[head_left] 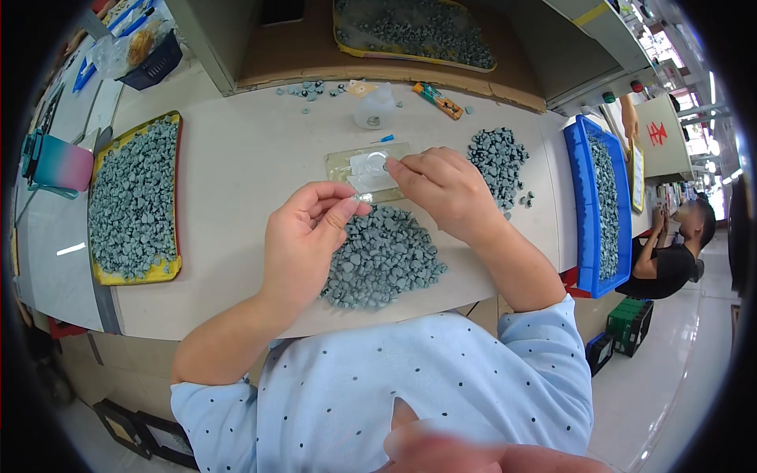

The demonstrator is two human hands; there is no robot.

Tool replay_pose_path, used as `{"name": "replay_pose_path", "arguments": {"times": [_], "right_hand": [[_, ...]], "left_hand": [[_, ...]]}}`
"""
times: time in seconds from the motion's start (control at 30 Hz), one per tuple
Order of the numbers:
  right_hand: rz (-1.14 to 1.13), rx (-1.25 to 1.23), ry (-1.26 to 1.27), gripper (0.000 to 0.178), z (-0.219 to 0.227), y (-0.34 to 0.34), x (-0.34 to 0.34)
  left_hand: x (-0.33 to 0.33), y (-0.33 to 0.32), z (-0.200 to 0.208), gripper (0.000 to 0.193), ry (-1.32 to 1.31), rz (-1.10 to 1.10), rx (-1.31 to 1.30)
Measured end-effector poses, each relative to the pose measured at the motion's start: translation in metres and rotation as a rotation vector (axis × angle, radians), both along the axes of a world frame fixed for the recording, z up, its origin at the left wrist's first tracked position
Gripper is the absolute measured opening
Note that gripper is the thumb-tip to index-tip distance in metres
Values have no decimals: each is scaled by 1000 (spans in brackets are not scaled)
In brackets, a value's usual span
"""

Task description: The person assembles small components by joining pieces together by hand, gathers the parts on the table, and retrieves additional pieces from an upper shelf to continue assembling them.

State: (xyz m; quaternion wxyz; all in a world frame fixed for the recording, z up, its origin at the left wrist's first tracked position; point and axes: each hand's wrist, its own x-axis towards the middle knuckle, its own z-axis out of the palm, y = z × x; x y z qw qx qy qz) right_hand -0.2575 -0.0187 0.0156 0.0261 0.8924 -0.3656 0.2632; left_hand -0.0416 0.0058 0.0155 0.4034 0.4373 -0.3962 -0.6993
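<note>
The left hand is pinching, thumb against forefinger, a small, pale, glinting piece just above the near edge of a flat, olive, translucent rectangular pad; the right hand is pinching a small, dark grey, roundish piece over the white sheet lying on that pad; both pieces are showing too little to tell a long axis or pointing direction; the pad is stretching left to right across the white counter, its right end tilting slightly away from the person; a loose heap of grey-green stone chips is sitting on the near side of the pad; beyond the pad, a thin needle with a blue hub is lying roughly crosswise, its hub facing right and its tip pointing left.
</note>
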Motion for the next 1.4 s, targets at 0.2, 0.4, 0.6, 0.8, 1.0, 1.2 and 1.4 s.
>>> {"name": "replay_pose_path", "arguments": {"times": [0.2,0.4,0.6,0.8,1.0,1.2,1.4], "right_hand": [[-123,369,-473,21,6,11,16],[-144,601,-667,18,5,20,26],[74,192,-499,23,-2,17,32],[154,67,-400,27,-1,15,33],[194,-4,-371,24,-4,14,36],[222,-18,-441,23,-9,18,36],[209,401,-441,21,18,10,5]], "left_hand": [[2,1,-7,14,11,4,-2],[3,2,-7,26,178,-129,107],[3,4,-5,23,362,-159,322],[4,3,-3,25,370,-153,350],[7,3,-2,25,347,-185,345],[4,9,-5,23,365,-201,252],[-3,4,0,23,340,-256,273]]}}
